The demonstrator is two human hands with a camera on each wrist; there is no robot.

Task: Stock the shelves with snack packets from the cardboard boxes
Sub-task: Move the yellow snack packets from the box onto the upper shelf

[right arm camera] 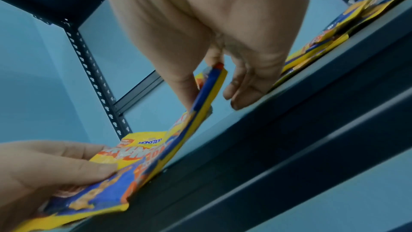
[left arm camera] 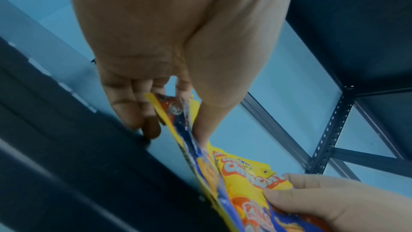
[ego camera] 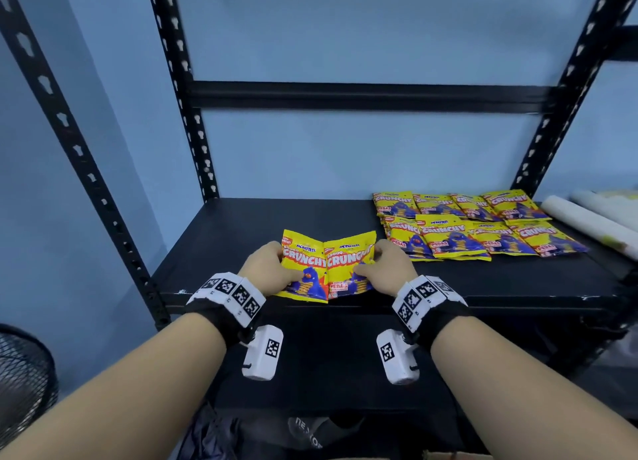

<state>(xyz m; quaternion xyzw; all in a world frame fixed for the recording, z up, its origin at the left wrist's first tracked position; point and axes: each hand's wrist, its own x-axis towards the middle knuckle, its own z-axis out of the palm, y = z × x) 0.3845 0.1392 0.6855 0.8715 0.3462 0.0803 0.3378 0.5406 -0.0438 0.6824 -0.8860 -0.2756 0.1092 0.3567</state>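
Two snack packets sit side by side at the shelf's (ego camera: 221, 252) front edge, near its middle. The left hand (ego camera: 267, 268) pinches the left packet (ego camera: 305, 268) and the right hand (ego camera: 390, 269) pinches the right packet (ego camera: 348, 269), thumbs on the printed faces. The stocked rows (ego camera: 476, 224) lie toward the right rear corner, nearer the right hand, so placement probably runs rightward from there.

Plain pale-blue wall (ego camera: 362, 38) sat behind; black wire-mesh fan (ego camera: 24, 373) stood low, left of it.
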